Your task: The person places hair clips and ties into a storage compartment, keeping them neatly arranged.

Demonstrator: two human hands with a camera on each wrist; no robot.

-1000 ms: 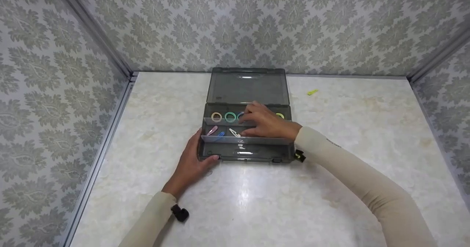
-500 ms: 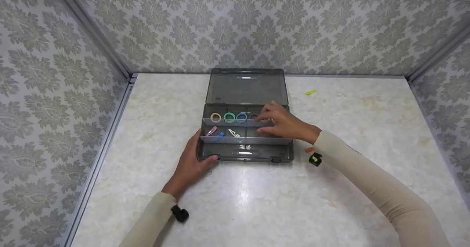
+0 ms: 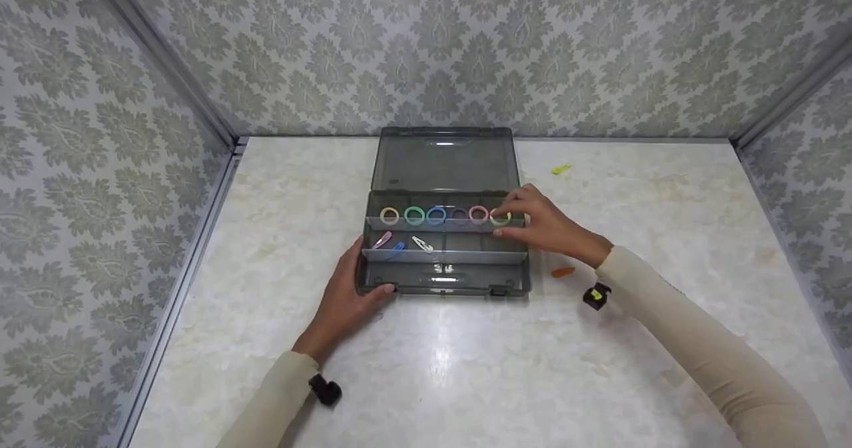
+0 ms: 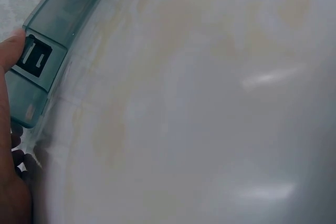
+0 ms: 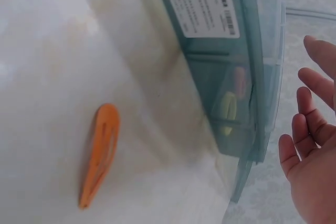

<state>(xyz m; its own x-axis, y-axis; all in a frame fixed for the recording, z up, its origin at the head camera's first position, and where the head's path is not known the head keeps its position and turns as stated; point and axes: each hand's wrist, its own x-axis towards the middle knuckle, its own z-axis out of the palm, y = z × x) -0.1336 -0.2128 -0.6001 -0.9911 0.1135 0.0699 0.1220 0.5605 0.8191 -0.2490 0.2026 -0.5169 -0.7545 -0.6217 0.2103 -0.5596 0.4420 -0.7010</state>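
An opened, see-through grey storage box [image 3: 472, 275] lies on the table. My left hand [image 3: 341, 308] grips its front left corner, thumb [image 4: 11, 50] on the front edge. A row of coloured hair ties stands in the back compartment, from a beige one [image 3: 389, 216] to a yellow one [image 3: 500, 222]. Over the yellow hair tie my right hand [image 3: 552, 227] hovers, fingertips close to it; the right wrist view shows the fingers loosely spread with nothing held. In the middle compartment are a pink hair clip [image 3: 382, 239], a blue hair clip [image 3: 396, 249] and a white hair clip [image 3: 422, 243].
Right of the box lies an orange hair clip [image 3: 562, 272], under the right forearm's side. Further back on the table is a yellow hair clip [image 3: 561, 168]. The box's lid [image 3: 446, 167] leans back towards the patterned wall [image 3: 426, 48].
My right hand has moved right, from above the white hair clip to the yellow hair tie. More hair ties and the orange hair clip now show. The left hand keeps its place.
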